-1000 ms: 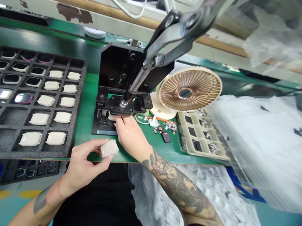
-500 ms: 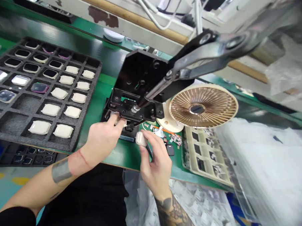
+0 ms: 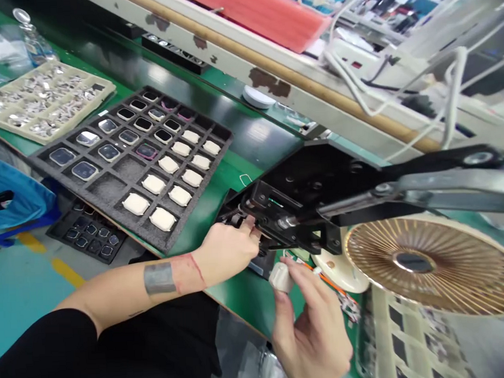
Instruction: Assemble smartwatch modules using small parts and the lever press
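My left hand (image 3: 231, 246) reaches into the lower part of a black lever press (image 3: 294, 204); its fingertips are partly hidden by the press, so anything they grip cannot be made out. Between the thumb and fingers of my right hand (image 3: 310, 320) is a small whitish rounded case (image 3: 280, 277), just in front of the press. To the left lies a dark grey tray (image 3: 171, 242) whose compartments hold several white cases (image 3: 162, 219) and several dark-faced watch-like pieces (image 3: 84, 170).
A round fan with a gold grille (image 3: 380, 267) stands right of the press. Below it is a cream compartment tray (image 3: 417, 338). Another cream tray of small parts (image 3: 43, 100) sits at the far left. A metal shelf edge (image 3: 229, 56) runs behind.
The view has swung left, so the press, fan and both hands appear further right and lower. The left cream tray has come into view. My right hand still holds the whitish case.
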